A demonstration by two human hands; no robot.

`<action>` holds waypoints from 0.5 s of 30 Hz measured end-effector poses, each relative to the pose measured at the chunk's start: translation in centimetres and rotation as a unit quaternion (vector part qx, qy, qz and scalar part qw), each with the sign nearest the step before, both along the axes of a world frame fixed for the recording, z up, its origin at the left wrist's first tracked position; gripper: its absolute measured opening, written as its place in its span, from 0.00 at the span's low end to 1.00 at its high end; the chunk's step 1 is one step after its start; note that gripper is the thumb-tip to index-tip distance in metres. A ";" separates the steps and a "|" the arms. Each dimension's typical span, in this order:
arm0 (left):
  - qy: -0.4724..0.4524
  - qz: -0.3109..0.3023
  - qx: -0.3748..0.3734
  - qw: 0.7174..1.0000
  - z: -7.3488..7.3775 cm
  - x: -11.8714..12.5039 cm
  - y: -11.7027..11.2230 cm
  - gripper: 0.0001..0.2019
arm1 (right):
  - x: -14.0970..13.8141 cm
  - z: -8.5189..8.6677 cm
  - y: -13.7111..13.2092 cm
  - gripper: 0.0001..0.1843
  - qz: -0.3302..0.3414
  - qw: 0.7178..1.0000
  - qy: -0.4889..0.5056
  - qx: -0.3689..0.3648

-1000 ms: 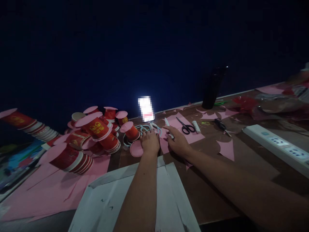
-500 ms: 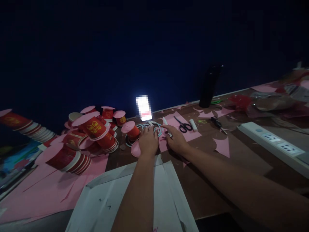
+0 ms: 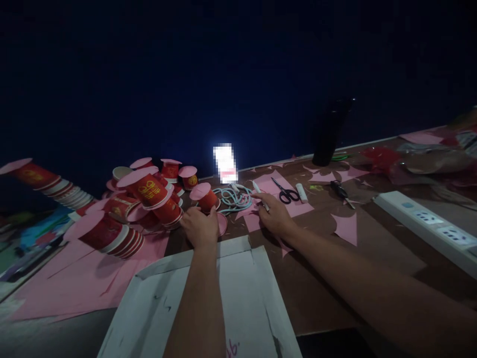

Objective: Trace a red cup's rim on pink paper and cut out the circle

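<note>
My left hand (image 3: 200, 226) lies over a pink paper disc (image 3: 222, 223) on the brown table, its fingers curled beside a red paper cup (image 3: 206, 198) capped with pink paper. My right hand (image 3: 275, 217) rests on a pink paper sheet (image 3: 278, 198) and pinches a white pen (image 3: 260, 194) between its fingers. A coiled light blue cable (image 3: 234, 197) lies between the two hands, just behind them.
A heap of red paper cups (image 3: 141, 201) fills the left. Black scissors (image 3: 283, 192), a glue stick (image 3: 301, 192) and pink scraps (image 3: 347, 228) lie to the right. A lit phone (image 3: 225, 163), dark bottle (image 3: 329, 132), white power strip (image 3: 428, 222) and flattened white cardboard (image 3: 203, 301) are near.
My left hand has slid left, away from the cable and onto the pink disc beside the capped cup. My right hand stays on the pink sheet with the pen.
</note>
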State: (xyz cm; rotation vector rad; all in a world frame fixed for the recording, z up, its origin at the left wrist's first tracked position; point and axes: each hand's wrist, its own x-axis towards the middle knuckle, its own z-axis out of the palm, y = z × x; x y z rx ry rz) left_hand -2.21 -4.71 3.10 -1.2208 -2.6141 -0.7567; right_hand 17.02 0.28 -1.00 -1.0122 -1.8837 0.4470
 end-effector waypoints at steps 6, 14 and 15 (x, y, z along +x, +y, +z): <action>-0.017 0.016 0.027 0.999 -1.1 -0.7 1.9 0.49 | 0.1 -0.3 -0.1 0.23 0.001 1.000 0.015 0.007; -0.023 0.016 0.029 0.999 -1.7 -1.0 3.2 0.51 | -0.1 0.0 -0.7 0.24 0.002 1.000 0.012 0.000; -0.027 0.019 0.026 0.999 -1.7 -1.0 3.2 0.51 | -0.1 0.0 -0.8 0.24 0.003 1.000 0.011 0.000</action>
